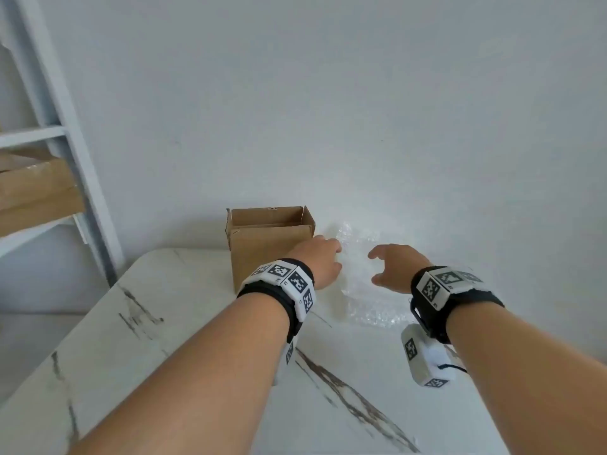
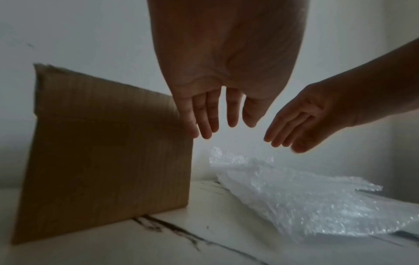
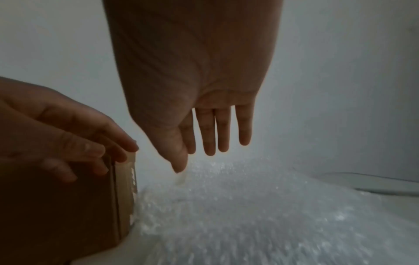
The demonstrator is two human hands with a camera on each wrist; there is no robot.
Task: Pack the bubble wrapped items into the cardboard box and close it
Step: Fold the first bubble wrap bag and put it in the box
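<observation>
One cardboard box (image 1: 271, 247), one bubble wrap heap (image 1: 364, 284), two hands.

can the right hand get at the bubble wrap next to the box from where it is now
Probably yes. The right hand hangs open just above the bubble wrap, fingers pointing down at it, with nothing between them. The cardboard box and left hand sit off to the side, clear of the path.

Bright, soft head view; dim, blurred wrist views.
</observation>
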